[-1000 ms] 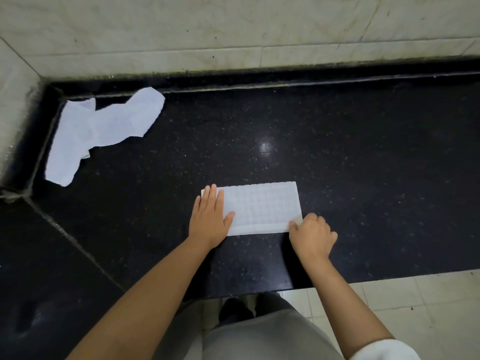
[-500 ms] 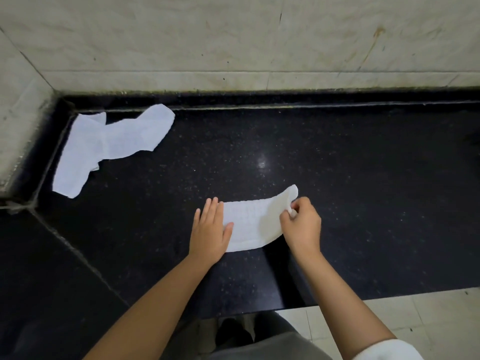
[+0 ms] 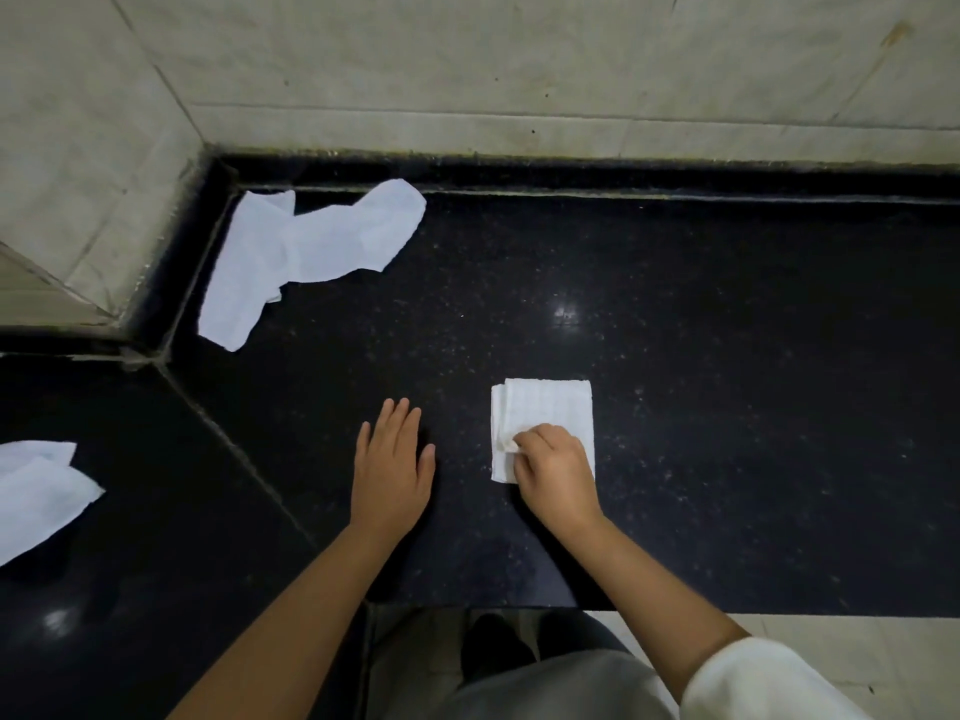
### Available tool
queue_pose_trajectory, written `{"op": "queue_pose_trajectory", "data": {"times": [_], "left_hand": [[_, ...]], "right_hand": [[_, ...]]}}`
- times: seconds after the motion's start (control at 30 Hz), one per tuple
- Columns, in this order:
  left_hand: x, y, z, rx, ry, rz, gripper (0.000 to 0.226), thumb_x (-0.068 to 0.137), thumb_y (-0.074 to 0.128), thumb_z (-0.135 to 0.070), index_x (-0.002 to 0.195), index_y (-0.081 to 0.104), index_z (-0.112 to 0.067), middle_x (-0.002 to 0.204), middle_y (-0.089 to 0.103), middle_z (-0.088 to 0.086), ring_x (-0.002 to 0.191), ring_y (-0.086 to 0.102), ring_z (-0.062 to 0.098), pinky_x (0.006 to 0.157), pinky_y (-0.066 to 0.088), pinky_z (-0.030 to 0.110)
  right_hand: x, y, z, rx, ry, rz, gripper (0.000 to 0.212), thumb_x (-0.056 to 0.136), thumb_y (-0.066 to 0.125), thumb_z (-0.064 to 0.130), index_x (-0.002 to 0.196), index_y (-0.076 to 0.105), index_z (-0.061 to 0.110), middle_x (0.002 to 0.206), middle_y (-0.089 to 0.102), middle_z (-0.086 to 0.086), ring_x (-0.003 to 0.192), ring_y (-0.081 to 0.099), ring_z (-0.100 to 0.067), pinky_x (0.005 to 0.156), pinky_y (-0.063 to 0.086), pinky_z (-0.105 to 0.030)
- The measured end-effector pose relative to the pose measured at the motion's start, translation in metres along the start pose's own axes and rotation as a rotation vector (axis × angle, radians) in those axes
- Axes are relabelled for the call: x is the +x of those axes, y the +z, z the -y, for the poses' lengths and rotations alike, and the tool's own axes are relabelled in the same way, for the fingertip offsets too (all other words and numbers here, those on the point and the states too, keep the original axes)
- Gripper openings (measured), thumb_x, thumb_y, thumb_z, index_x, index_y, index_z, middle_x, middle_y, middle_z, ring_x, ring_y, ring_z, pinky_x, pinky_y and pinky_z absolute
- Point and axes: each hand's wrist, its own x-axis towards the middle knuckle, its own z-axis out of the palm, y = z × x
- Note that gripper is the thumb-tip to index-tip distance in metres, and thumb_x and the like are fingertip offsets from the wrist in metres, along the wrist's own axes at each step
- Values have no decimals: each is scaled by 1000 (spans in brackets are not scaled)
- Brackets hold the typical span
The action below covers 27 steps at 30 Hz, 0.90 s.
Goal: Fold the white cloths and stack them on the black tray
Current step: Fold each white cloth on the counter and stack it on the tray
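Note:
A small folded white cloth [image 3: 545, 410] lies on the black stone counter [image 3: 727, 407] near its front edge. My right hand [image 3: 556, 472] rests on the cloth's near half and pinches its left edge between thumb and fingers. My left hand [image 3: 392, 462] lies flat on the bare counter to the left of the cloth, fingers straight, apart from it. A crumpled white cloth [image 3: 306, 252] lies in the far left corner. Another white cloth [image 3: 36, 493] shows at the left frame edge. No black tray is in view.
Tiled walls [image 3: 519, 70] close off the counter at the back and left. A seam [image 3: 234, 433] runs diagonally across the counter's left part. The counter's front edge runs just past my wrists, with pale floor tiles [image 3: 857, 646] below.
My right hand has brought the cloth's right end over to the left, so the long strip is now a small rectangle. My left hand has come off the cloth onto the counter.

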Motion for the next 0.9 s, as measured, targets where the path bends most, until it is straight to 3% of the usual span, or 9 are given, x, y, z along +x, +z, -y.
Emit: {"op": "queue_pose_trajectory", "data": {"times": [0.07,0.13,0.23,0.3,0.47,0.57,0.67,0.77,0.9], "left_hand": [[0,0,-3,-23,7,-16,68,87,16,-40,132,46,1,143,42,16,139,29,29,112,13,41],[0,-1,-6,-39,10,-22,67,87,17,-40,133,45,1,143,42,16,139,29,28,112,12,39],[0,-1,-6,-42,17,-27,66,88,19,-38,133,44,2,142,43,17,138,31,29,111,13,39],[0,0,-5,-42,18,-29,65,88,20,-38,132,45,3,142,44,17,137,32,30,110,14,39],[2,5,-8,-45,53,-27,58,88,26,-33,127,51,3,135,51,18,132,40,33,107,21,42],[3,8,-19,-34,190,-48,48,85,36,-27,114,61,1,122,61,17,120,54,33,99,37,47],[4,18,-34,-91,446,-95,37,82,45,-25,101,69,-4,110,67,12,114,52,23,94,48,40],[4,29,-50,-61,646,-56,34,80,46,-30,94,72,-12,100,71,3,103,55,14,95,41,30],[6,37,-58,106,639,47,45,75,38,-45,92,72,-20,96,70,-7,91,67,9,93,35,27]], "right_hand": [[5,-4,4,69,24,-92,23,74,43,9,72,65,4,65,64,-5,69,51,-14,67,40,-25],[4,-6,8,90,5,-129,24,74,43,10,74,66,4,68,65,-5,73,48,-13,68,38,-24],[-6,1,8,-31,-50,-16,11,65,60,1,69,66,9,67,65,-2,62,59,-18,55,45,-27],[-12,4,5,-61,-23,84,15,57,67,-1,66,66,11,66,63,-1,57,59,-20,51,40,-25],[-16,-8,-6,-58,-137,191,14,60,62,4,72,65,10,77,64,-2,68,61,-21,62,49,-29],[-23,-27,-26,-106,-208,127,22,59,62,9,80,66,12,86,66,-1,87,53,-14,78,42,-28],[-27,-44,-47,-190,-207,98,33,52,67,2,84,68,12,91,68,-4,94,43,-15,75,48,-35],[-27,-48,-58,-268,-237,160,33,55,60,3,84,70,16,91,70,0,91,48,-16,62,53,-33],[-23,-46,-60,-258,-255,269,31,57,57,7,83,72,15,87,71,-1,73,67,-22,55,51,-26]]}}
